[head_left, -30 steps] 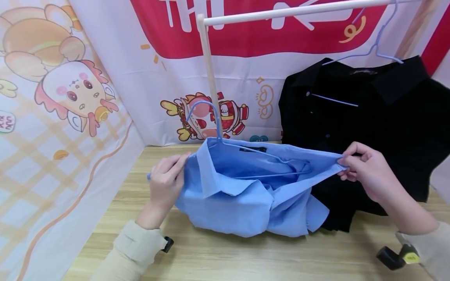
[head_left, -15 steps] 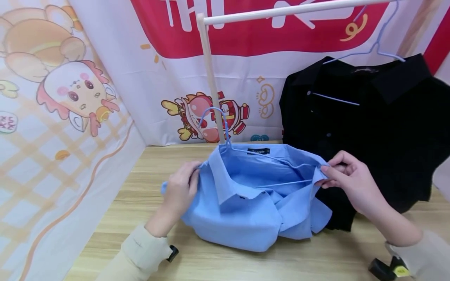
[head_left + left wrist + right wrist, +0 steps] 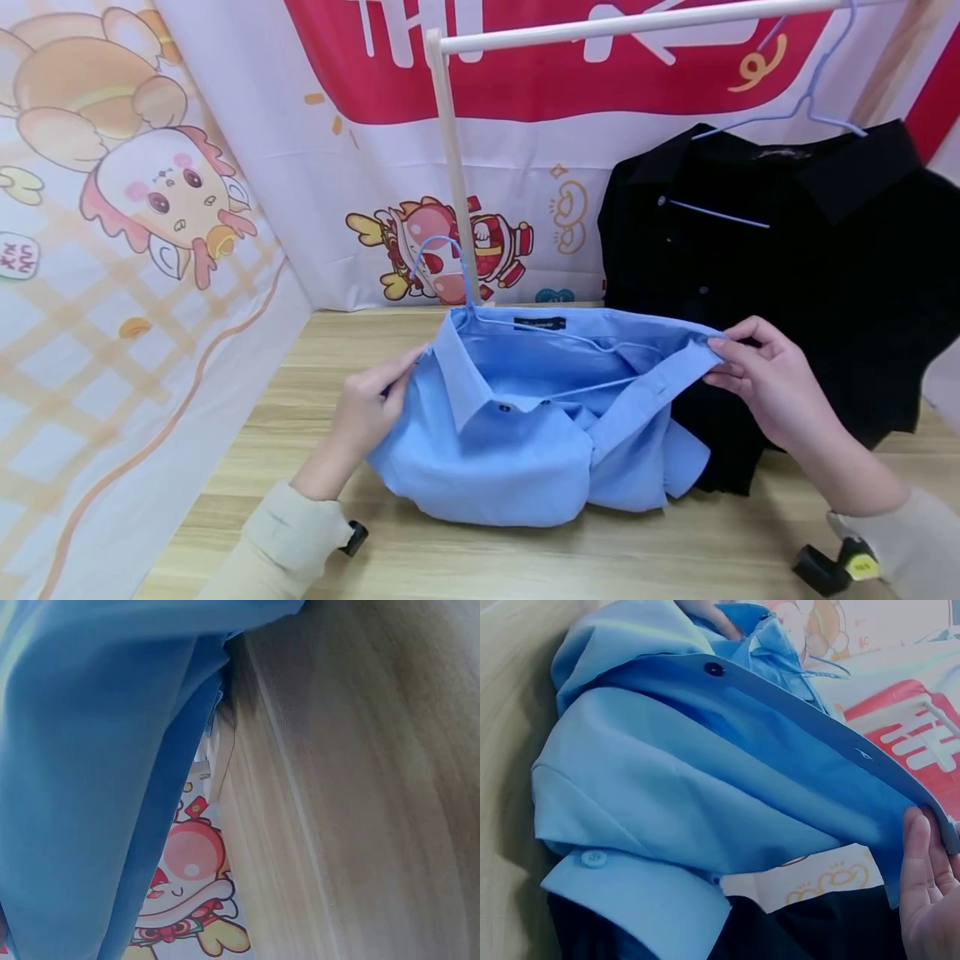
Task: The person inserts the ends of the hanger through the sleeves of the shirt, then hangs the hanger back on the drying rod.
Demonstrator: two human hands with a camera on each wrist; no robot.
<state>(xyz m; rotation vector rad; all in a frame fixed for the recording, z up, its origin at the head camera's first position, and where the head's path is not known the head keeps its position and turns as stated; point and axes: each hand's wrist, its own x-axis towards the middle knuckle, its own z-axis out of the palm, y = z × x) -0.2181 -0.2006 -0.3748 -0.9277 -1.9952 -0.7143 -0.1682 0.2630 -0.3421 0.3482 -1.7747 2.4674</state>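
Observation:
Between my two hands in the head view is a light blue shirt [image 3: 510,475], its neck spread wide and a black label [image 3: 540,323] at the back of the collar. A blue hanger [image 3: 468,287] lies inside the neck, its hook sticking up at the left and its far end partly hidden by cloth. My left hand [image 3: 371,408] grips the shirt's left shoulder; its fingers are partly hidden. With thumb and fingers, my right hand [image 3: 772,375] pinches the right end of the collar and front edge. Shirt cloth [image 3: 82,772] fills the left of the left wrist view.
A black shirt [image 3: 780,250] hangs at the right on another blue hanger [image 3: 806,100]. It hangs from a rack with a white rail [image 3: 600,27] and wooden post [image 3: 452,158]. The wooden table [image 3: 300,367] meets a printed cloth backdrop [image 3: 315,225].
Both hands first moved closer together and the neck slackened. Then they spread apart again, pulling the collar and front edge taut. The hanger hook sits slightly lower than a second ago.

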